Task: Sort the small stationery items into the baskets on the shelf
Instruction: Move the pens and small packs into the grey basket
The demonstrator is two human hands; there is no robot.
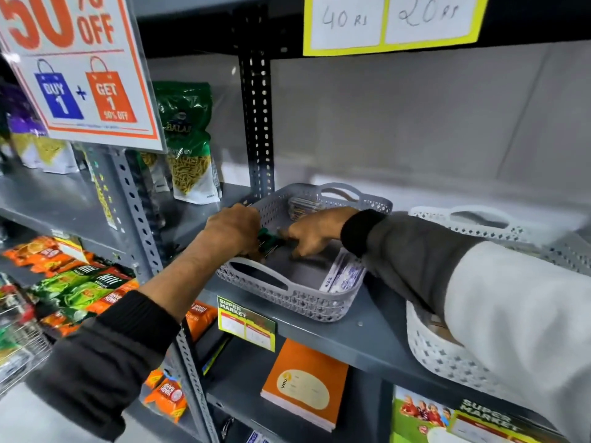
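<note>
A grey perforated basket (297,298) stands on the grey shelf (361,334). My left hand (233,228) reaches over its left rim, curled around small green and dark stationery items (267,239). My right hand (311,231) is inside the basket, its fingers pointing down at the basket floor beside those items. White and blue packets (343,273) lean against the basket's right wall. A bundle of small packets (303,206) lies at its far end. A white basket (447,356) stands to the right, partly hidden by my right sleeve.
Another white basket (473,222) sits at the back right of the shelf. A perforated steel upright (257,123) rises behind the grey basket. Snack bags (188,145) fill the left shelves. An orange notebook (305,385) lies on the shelf below. A wire trolley (16,334) is at far left.
</note>
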